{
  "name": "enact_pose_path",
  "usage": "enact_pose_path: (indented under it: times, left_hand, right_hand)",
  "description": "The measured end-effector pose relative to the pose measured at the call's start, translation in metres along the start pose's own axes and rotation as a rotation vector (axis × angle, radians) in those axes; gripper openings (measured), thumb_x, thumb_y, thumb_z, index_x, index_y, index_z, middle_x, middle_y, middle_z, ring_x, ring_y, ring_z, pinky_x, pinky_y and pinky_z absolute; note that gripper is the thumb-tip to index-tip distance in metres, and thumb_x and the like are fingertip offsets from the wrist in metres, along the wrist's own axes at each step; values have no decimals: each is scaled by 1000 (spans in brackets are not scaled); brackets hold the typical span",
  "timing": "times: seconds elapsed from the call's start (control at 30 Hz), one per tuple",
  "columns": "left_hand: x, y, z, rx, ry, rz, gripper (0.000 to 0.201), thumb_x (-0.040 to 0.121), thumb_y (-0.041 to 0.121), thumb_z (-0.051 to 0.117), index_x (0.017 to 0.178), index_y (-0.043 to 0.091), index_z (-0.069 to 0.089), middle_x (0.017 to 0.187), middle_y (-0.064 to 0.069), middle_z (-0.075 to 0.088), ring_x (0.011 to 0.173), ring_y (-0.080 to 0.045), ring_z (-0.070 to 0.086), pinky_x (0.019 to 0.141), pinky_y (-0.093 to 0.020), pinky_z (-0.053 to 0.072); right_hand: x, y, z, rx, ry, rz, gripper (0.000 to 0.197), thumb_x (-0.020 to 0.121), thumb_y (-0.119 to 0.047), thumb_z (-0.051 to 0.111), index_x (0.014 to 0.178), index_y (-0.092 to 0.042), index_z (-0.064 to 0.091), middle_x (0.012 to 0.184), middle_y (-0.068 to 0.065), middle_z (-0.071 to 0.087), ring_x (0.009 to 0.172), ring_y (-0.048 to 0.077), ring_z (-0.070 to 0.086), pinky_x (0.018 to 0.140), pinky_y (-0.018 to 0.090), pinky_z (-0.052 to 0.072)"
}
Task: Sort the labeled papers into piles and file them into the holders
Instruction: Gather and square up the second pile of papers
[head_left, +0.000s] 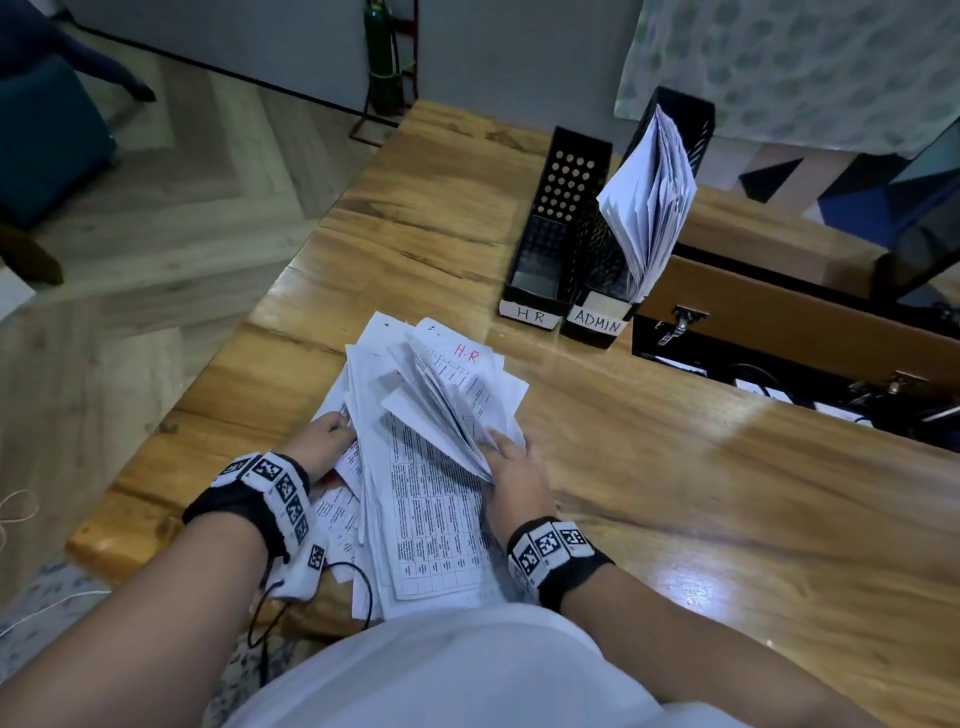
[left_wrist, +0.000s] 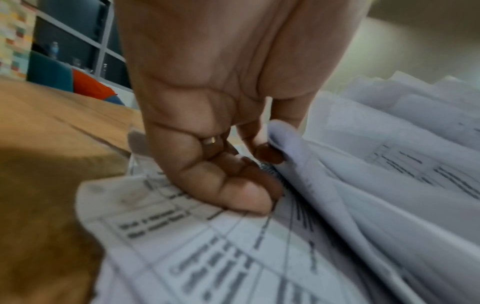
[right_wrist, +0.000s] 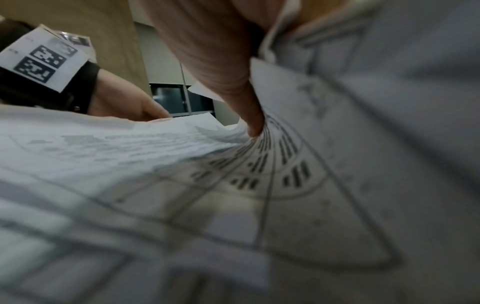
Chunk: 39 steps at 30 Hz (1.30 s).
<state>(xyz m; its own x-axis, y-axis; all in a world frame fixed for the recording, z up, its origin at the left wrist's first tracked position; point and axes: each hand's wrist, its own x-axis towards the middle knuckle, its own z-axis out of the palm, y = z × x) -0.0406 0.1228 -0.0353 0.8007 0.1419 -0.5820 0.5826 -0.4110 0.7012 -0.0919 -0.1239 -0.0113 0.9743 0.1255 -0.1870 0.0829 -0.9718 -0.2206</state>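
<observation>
A loose pile of printed papers (head_left: 431, 509) lies on the wooden table (head_left: 675, 493) just in front of me. My right hand (head_left: 506, 457) grips a fanned sheaf (head_left: 441, 405) lifted off the pile's right side, with the thumb (right_wrist: 254, 123) pressed on a sheet. My left hand (head_left: 324, 436) pinches the pile's left edge with curled fingers (left_wrist: 246, 191). A sheet marked "H.R" in red (head_left: 467, 353) shows at the pile's far end. Two black holders stand beyond: the one labelled HR (head_left: 550, 228) is empty, and the one labelled ADMIN (head_left: 597, 312) holds filed papers (head_left: 649, 197).
A brown case (head_left: 779, 322) with a latch and cables stands to the right of the holders. The table's left edge (head_left: 291, 291) drops to the floor. A black cable (head_left: 363, 582) loops by the front edge. A green cylinder (head_left: 382, 57) stands behind the table.
</observation>
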Motion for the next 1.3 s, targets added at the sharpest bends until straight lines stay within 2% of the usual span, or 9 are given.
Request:
enact_pose_path:
  times: [0.13, 0.27, 0.37, 0.53, 0.67, 0.83, 1.0, 1.1, 1.3]
  left_hand:
    - [-4, -2, -4, -77, 17, -46, 33, 84, 9, 62, 66, 16, 35, 60, -6, 32, 51, -19, 33, 43, -24, 35]
    - [-9, -7, -11, -77, 30, -104, 39, 71, -10, 65, 60, 15, 38, 52, -8, 43, 48, -19, 40, 53, -32, 36]
    - [-18, -4, -6, -100, 51, -141, 39, 68, -16, 69, 81, 14, 48, 75, -10, 54, 61, -24, 53, 52, -33, 43]
    - [-36, 1, 10, 155, -39, 45, 63, 80, -3, 68, 134, 13, 39, 118, -9, 54, 101, -28, 57, 75, -30, 48]
    - [-49, -1, 31, 228, -198, 111, 35, 91, 9, 49, 123, 22, 48, 112, -4, 63, 99, -24, 60, 83, -31, 50]
    - [-50, -8, 43, 66, -423, 26, 35, 88, 20, 56, 122, 26, 51, 121, -6, 65, 101, -21, 64, 85, -34, 54]
    - [-43, 7, 36, 3, -49, 17, 52, 93, 56, 41, 126, 17, 48, 120, -4, 59, 104, -24, 59, 86, -30, 45]
    - [-52, 28, 41, -114, -79, 7, 92, 79, 77, 44, 145, 15, 30, 148, -6, 40, 130, -28, 45, 107, -44, 37]
    - [-70, 36, 73, -180, -110, 142, 72, 75, 17, 79, 135, 21, 39, 125, 2, 59, 117, -20, 56, 103, -40, 43]
  right_hand:
    - [-1, 3, -6, -53, 160, 122, 36, 75, -12, 68, 106, -31, 68, 96, -7, 70, 119, 26, 47, 84, 43, 33]
    - [10, 27, -19, 247, 73, 403, 15, 88, -14, 55, 88, -24, 67, 88, 1, 65, 113, 22, 48, 85, 35, 35]
    - [12, 50, -31, 691, 104, 616, 9, 87, -11, 62, 94, -15, 64, 80, 6, 68, 77, 28, 64, 63, 30, 50]
    - [4, 71, -38, 1223, 167, 660, 78, 77, 11, 71, 141, -18, 38, 112, 6, 63, 101, 27, 62, 85, 41, 52]
    - [13, 59, -32, 1069, -93, 864, 56, 76, -16, 80, 124, -2, 54, 105, 12, 69, 94, 32, 67, 83, 43, 56]
    - [25, 46, -24, 1019, -86, 832, 51, 82, -20, 76, 124, 0, 57, 112, 17, 67, 98, 31, 65, 89, 39, 53]
    - [24, 46, -26, 1023, -87, 817, 47, 84, -23, 74, 120, 2, 56, 111, 17, 67, 102, 34, 64, 92, 41, 52]
    - [24, 46, -23, 1052, -63, 811, 51, 82, -24, 76, 119, 6, 56, 111, 17, 67, 101, 33, 64, 92, 41, 52]
    - [19, 48, -28, 1132, -80, 812, 45, 82, -28, 76, 112, -2, 55, 88, 9, 63, 77, 26, 59, 82, 39, 49]
